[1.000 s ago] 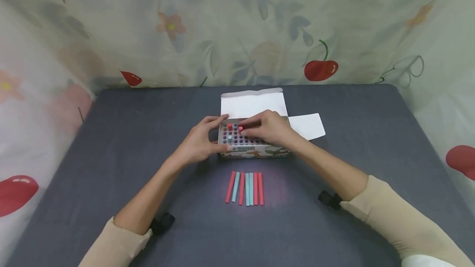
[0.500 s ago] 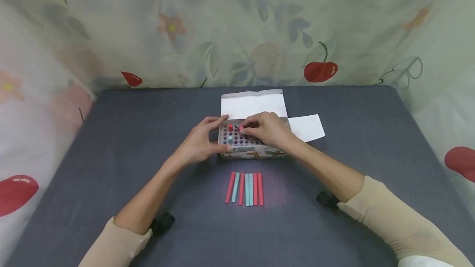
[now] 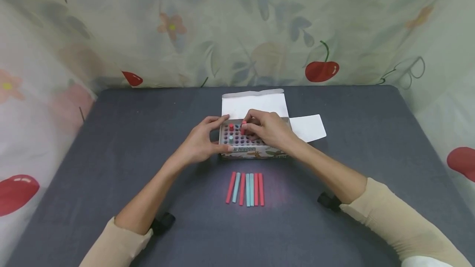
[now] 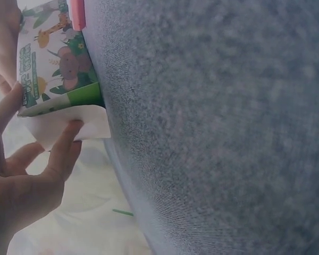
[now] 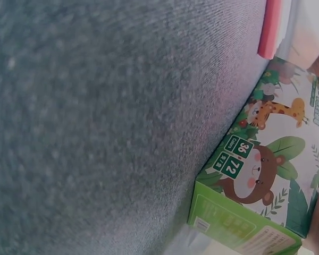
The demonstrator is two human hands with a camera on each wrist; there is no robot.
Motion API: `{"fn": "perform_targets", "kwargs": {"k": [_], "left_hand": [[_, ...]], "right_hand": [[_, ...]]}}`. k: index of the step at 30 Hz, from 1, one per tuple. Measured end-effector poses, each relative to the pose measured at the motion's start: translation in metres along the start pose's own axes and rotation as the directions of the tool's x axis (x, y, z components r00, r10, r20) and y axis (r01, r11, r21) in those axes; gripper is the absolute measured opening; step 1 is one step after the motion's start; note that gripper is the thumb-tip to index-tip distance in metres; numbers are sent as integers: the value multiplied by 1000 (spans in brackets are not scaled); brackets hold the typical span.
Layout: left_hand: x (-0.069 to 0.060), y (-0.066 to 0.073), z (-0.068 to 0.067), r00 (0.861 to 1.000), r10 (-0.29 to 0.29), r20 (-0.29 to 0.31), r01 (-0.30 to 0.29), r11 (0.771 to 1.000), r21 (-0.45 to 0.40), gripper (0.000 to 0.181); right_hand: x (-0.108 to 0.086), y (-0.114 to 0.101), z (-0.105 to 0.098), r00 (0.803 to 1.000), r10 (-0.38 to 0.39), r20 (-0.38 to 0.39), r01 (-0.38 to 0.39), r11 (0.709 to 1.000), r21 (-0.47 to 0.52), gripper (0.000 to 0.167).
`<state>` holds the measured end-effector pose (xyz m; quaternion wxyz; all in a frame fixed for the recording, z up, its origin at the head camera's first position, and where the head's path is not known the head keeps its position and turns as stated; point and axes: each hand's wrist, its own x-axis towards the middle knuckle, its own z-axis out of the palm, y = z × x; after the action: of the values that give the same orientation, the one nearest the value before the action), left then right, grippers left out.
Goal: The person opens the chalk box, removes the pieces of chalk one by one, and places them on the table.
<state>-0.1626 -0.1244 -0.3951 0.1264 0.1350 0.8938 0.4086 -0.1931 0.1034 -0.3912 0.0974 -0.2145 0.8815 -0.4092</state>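
An open cardboard box (image 3: 254, 152) with an animal print holds a tray of round holes. A red stick (image 3: 231, 127) and a light blue stick (image 3: 231, 139) poke out at its left part. My left hand (image 3: 200, 141) grips the box's left end, thumb at the front and a finger at the back; in the left wrist view my left hand (image 4: 32, 180) touches an end flap (image 4: 90, 123). Over the tray my right hand (image 3: 271, 129) pinches an upright red stick (image 3: 243, 128); its lower end lies at the holes. Only finger parts show in the right wrist view.
Several red and light blue sticks (image 3: 242, 189) lie in a row on the dark table (image 3: 208, 226), in front of the box. The white lid (image 3: 254, 105) stands open behind, and a side flap (image 3: 308, 127) extends right.
The red stick pinched by my right hand has risen and moved slightly right, and more of its length shows. My left hand keeps its hold on the box.
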Motion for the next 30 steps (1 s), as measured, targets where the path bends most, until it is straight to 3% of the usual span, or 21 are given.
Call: {"fn": "perform_targets", "kwargs": {"k": [9, 16, 23, 30], "left_hand": [[-1, -1, 0, 1000, -5, -2, 5, 1000, -19, 88], [0, 1, 0, 1000, -6, -5, 6, 1000, -20, 88], [1, 3, 0, 1000, -5, -1, 5, 1000, -6, 88], [1, 1, 0, 1000, -3, 1, 3, 1000, -8, 89]], "right_hand": [[-3, -1, 0, 997, -46, -70, 55, 989, 140, 9], [-6, -4, -4, 987, -79, -139, 115, 953, 282, 9], [-13, -4, -12, 982, -44, -185, 113, 916, 385, 13], [-19, -6, -21, 987, 3, -162, 72, 889, 452, 22]]}}
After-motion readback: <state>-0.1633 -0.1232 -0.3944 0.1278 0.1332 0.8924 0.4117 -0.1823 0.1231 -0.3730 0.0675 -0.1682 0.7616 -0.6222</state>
